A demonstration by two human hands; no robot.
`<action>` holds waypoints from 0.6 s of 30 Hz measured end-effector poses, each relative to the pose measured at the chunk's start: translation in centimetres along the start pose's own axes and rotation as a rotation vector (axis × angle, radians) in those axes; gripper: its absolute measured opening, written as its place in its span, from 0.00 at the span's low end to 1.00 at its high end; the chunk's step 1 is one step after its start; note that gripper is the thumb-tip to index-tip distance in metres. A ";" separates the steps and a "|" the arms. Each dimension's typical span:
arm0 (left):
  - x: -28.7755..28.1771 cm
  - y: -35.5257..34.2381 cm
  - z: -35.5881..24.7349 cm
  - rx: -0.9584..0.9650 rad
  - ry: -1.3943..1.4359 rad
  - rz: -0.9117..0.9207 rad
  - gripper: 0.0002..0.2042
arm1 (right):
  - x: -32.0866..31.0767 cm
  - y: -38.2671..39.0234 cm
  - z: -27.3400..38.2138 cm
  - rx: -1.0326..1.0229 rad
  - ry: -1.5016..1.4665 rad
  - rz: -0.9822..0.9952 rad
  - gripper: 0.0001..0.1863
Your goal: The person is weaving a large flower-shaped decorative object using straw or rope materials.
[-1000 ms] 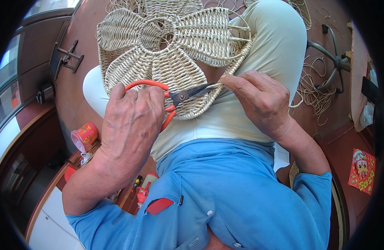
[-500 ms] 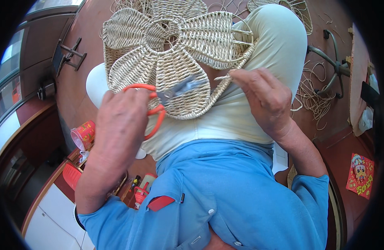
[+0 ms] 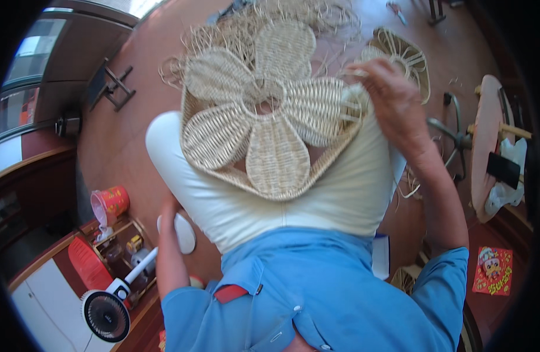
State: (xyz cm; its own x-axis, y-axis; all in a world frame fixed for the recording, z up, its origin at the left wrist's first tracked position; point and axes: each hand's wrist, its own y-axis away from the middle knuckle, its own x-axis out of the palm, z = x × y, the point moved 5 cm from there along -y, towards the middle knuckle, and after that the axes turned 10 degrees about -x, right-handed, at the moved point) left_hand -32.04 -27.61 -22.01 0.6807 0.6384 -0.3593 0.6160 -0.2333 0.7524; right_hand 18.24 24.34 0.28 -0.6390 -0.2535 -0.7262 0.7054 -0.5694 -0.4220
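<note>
A woven flower-shaped piece with pale petals [image 3: 276, 158] and a raised rim rests across my lap on cream trousers [image 3: 328, 208]. My right hand [image 3: 398, 102] is raised at its upper right edge, beside loose cords, fingers bent together; what they pinch is too blurred to name. My left hand [image 3: 169, 208] is down beside my left thigh, mostly hidden behind it, so its fingers do not show. The scissors are out of sight.
Tangled cords [image 3: 317, 17] lie on the floor beyond me with another woven piece [image 3: 416, 64]. A chair base [image 3: 457, 135] and board [image 3: 484, 146] stand at right. At left are a red bucket [image 3: 114, 199], fan [image 3: 105, 314] and metal stand [image 3: 117, 82].
My left hand has dropped from the weaving to beside my thigh, and the orange-handled scissors have left view. My right hand has risen along the rim. The view has tilted farther across the floor.
</note>
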 end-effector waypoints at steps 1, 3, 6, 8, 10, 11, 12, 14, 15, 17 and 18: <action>2.5 -0.4 -1.5 0.034 0.028 0.011 0.17 | 1.0 -0.6 -0.8 0.052 0.049 0.161 0.11; 3.0 -0.5 -3.6 0.125 0.090 -0.014 0.16 | 3.0 -1.2 -1.2 0.068 0.083 0.287 0.11; 4.0 -0.8 -6.1 0.253 0.169 -0.053 0.14 | 4.0 -1.8 -0.4 0.033 0.071 0.422 0.12; 4.7 -0.7 -7.6 0.328 0.212 -0.080 0.14 | 4.4 -2.1 -1.0 -0.005 0.064 0.406 0.12; 4.7 -0.5 -8.2 0.388 0.242 -0.119 0.13 | 5.5 -2.4 -1.6 -0.006 0.010 0.448 0.15; 4.8 -0.2 -8.3 0.411 0.254 -0.139 0.13 | 5.8 -2.8 -1.4 -0.018 0.016 0.433 0.15; 4.8 0.1 -8.3 0.434 0.264 -0.159 0.12 | 6.4 -3.1 -1.4 0.029 -0.044 0.481 0.17; 5.6 1.2 -8.3 0.470 0.283 -0.194 0.12 | 7.8 -3.2 -1.5 0.135 -0.173 0.545 0.24; 6.4 2.0 -8.3 0.483 0.293 -0.208 0.12 | 8.2 -3.2 -1.6 0.131 -0.167 0.537 0.24; 7.8 3.9 -8.3 0.508 0.311 -0.246 0.12 | 9.1 -3.2 -1.6 0.123 -0.158 0.618 0.24; 8.5 5.0 -8.3 0.519 0.320 -0.269 0.12 | 9.0 -3.4 -1.5 0.124 -0.169 0.625 0.24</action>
State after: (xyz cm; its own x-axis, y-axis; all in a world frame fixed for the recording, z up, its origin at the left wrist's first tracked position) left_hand -26.45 -17.28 -16.76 0.3747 0.8912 -0.2555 0.9132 -0.3072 0.2676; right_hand 10.53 25.13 -5.66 -0.1672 -0.6788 -0.7150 0.9251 -0.3587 0.1242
